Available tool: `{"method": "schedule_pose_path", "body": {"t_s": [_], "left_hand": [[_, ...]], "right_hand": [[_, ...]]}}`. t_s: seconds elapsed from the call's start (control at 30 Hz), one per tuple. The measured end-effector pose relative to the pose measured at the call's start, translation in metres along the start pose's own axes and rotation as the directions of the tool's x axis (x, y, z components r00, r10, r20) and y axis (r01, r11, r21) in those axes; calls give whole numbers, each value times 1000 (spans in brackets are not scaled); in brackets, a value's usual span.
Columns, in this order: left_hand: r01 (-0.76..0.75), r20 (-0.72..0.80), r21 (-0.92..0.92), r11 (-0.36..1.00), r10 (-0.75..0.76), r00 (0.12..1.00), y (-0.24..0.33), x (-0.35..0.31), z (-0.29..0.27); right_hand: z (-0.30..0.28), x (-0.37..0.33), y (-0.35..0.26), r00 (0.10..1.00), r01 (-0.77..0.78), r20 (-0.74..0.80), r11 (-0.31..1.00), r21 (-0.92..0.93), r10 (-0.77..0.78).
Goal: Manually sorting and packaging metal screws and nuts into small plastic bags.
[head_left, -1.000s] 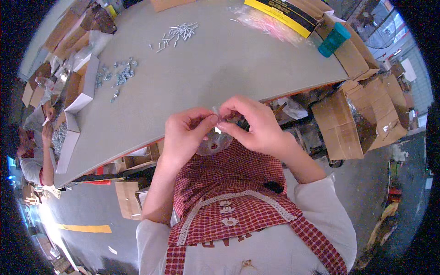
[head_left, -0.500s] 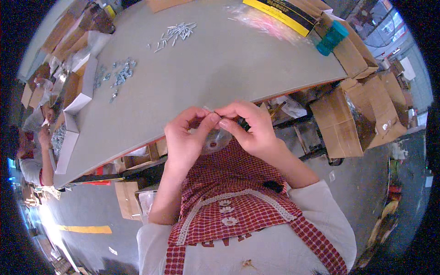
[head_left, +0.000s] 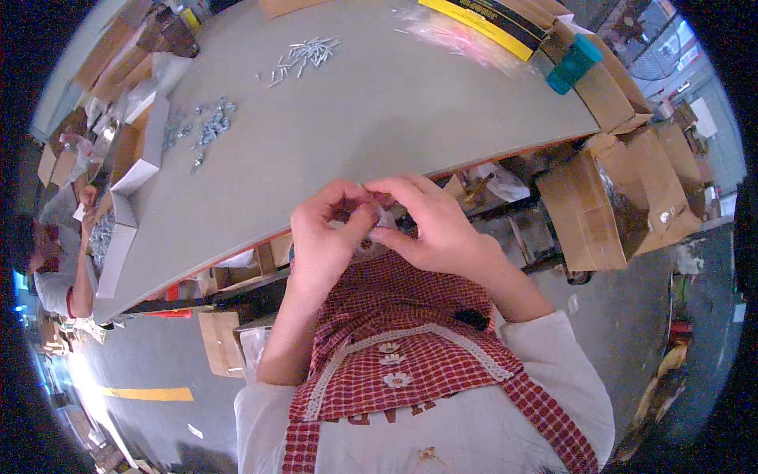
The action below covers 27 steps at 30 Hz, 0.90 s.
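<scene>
My left hand [head_left: 328, 225] and my right hand [head_left: 422, 217] meet in front of my checked apron, just off the table's near edge. Thumbs and fingers of both pinch a small clear plastic bag [head_left: 386, 216]. Most of the bag is hidden by the fingers, and whatever it may contain cannot be made out. Beyond the hands, on the grey table [head_left: 332, 126], lie a pile of slim silvery metal pins or screws [head_left: 314, 52] and a looser heap of small shiny metal parts [head_left: 213, 125].
Clear and pinkish plastic bags [head_left: 466, 39] lie at the far right, near a yellow-black box [head_left: 482, 25] and a teal tape dispenser-like object [head_left: 574, 65]. Open cardboard boxes [head_left: 584, 213] stand right. White cartons [head_left: 118, 221] line the left edge, where another person's arm [head_left: 84, 261] reaches in.
The fingers have shifted on the bag; the right-hand fingers stand a little wider from the left, and the bag is bunched up higher. The other person's hand at left has moved slightly.
</scene>
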<state>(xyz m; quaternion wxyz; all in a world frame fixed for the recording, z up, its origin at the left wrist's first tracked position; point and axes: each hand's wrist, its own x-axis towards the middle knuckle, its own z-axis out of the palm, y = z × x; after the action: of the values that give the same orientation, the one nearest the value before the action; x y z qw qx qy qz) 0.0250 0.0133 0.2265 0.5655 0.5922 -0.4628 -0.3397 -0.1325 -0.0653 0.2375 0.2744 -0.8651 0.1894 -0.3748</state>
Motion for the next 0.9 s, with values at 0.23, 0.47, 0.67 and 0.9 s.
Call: {"method": "schedule_pose_path", "body": {"t_s": [0.23, 0.47, 0.67, 0.9], "left_hand": [[-158, -14, 392, 906, 177, 984, 13, -3, 6], [-123, 64, 272, 954, 110, 992, 18, -2, 0], [-384, 22, 505, 773, 433, 901, 15, -8, -2], [-124, -13, 638, 760, 172, 985, 33, -6, -17]], "right_hand": [[-10, 5, 11, 993, -80, 90, 996, 29, 77], [-12, 3, 9, 978, -137, 157, 991, 6, 135], [-8, 6, 1, 979, -76, 185, 995, -68, 87], [-3, 12, -1, 976, 188, -31, 904, -385, -216]]}}
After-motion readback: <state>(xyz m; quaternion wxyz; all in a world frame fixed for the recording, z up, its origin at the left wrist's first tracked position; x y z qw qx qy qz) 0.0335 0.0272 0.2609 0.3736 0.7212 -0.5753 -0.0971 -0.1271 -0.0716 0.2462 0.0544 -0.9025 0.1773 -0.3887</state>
